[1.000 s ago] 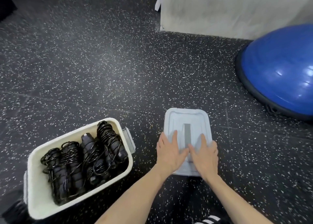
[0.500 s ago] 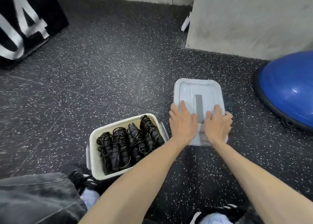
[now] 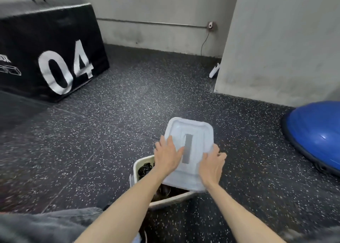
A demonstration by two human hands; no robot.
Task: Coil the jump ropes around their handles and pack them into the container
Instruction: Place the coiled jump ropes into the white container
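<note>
You've got the pale lid (image 3: 191, 130) in both hands, tilted over the white container (image 3: 141, 164) and covering most of it. Your left hand (image 3: 168, 155) lies flat on top, fingers straight; your right hand (image 3: 211, 162) curls round the lid's edge. Coiled jump ropes (image 3: 144, 168) peek out at the container's left end.

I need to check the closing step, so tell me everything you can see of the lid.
The lid is a pale, translucent plastic rectangle with rounded corners, a raised rim and a grey strip down its middle. It is held tilted over the cream container, covering most of the opening but not seated. The left hand lies flat on top; the right hand grips its right edge.
</note>
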